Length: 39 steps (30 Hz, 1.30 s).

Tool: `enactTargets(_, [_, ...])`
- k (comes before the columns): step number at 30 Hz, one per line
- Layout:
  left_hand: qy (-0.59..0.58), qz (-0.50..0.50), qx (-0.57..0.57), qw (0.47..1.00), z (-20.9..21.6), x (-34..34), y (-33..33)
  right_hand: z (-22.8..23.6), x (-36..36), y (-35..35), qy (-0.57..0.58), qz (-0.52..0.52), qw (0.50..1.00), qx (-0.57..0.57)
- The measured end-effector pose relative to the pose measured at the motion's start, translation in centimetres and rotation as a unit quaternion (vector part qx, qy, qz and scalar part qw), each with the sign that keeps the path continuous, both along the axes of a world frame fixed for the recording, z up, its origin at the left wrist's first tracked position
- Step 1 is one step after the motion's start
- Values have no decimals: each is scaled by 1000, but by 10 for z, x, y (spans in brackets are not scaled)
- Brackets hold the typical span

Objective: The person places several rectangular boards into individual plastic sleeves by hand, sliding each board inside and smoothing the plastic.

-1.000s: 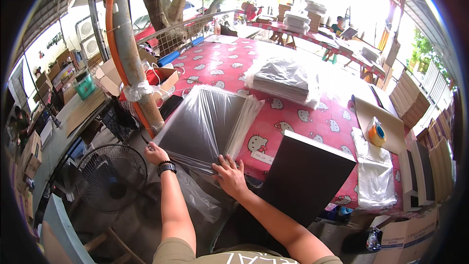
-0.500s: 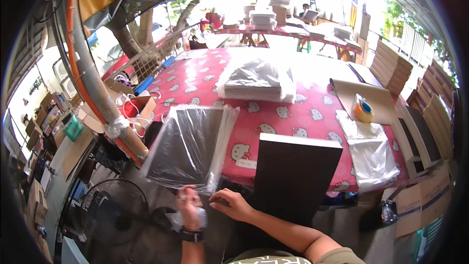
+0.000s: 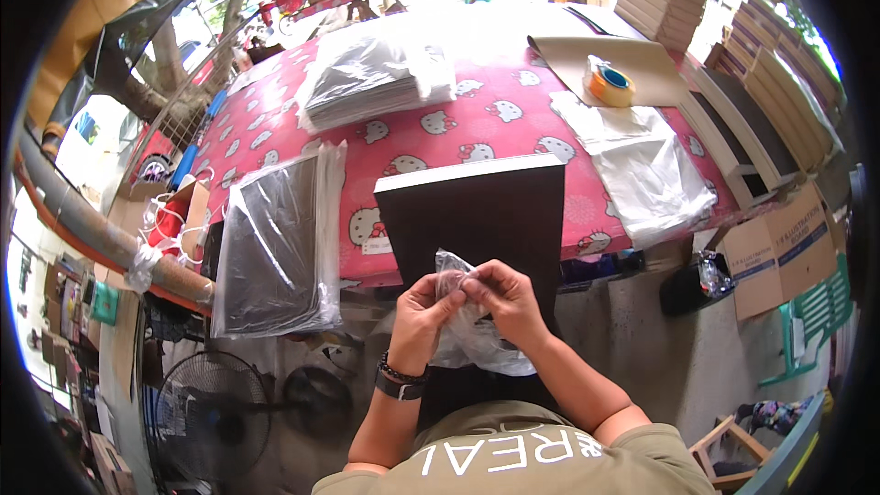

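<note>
Both hands meet in front of my body, pinching a crumpled clear plastic bag [image 3: 481, 348] that hangs down below the fingers. My left hand [image 3: 422, 313] has its thumb and fingertips closed on the film; a dark bracelet and watch circle that wrist. My right hand [image 3: 506, 302] grips the same film, its fingertips almost touching the left ones. Just beyond them, a stack of black boards with white edges [image 3: 472, 220] stands at the table's near side. To the left, a plastic-wrapped black board pack [image 3: 280, 243] lies partly over the table edge.
The pink patterned table [image 3: 495, 142] bears a wrapped stack [image 3: 362, 82], flat plastic bags [image 3: 646, 170], brown paper [image 3: 655, 64] and a tape roll [image 3: 610, 87]. A fan [image 3: 213, 412] stands low on the left. Cardboard [image 3: 779, 243] and a green plastic chair [image 3: 816, 316] are at the right.
My hands have moved from beside the wrapped pack to in front of the black boards, bringing the plastic bag along; both now pinch it. The view has tilted down and turned right.
</note>
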State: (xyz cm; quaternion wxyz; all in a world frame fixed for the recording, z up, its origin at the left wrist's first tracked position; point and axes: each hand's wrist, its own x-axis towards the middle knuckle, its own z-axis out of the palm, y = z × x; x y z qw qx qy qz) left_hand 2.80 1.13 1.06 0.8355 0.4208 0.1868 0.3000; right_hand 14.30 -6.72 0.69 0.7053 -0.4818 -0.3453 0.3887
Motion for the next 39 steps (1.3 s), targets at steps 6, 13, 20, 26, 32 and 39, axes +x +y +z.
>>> enactTargets(6, [34,28,42,998,-2,9,1,-1,28,-8,35,-13,999,20])
enactTargets(13, [77,44,80,993,0,19,-4,14,33,-10,-16,-25,1000,-5])
enactTargets(20, [110,130,139,976,5,18,-10,2,20,-6,-135,-99,986,-5])
enactTargets(26, [75,116,95,986,3,19,-13,-3,22,-6,-210,-112,970,-37])
enactTargets(32, [129,105,155,974,5,21,-16,5,25,-9,-151,-77,985,-26])
enactTargets(39, [171,97,284,938,-4,10,-9,8,38,-11,-200,43,979,12])
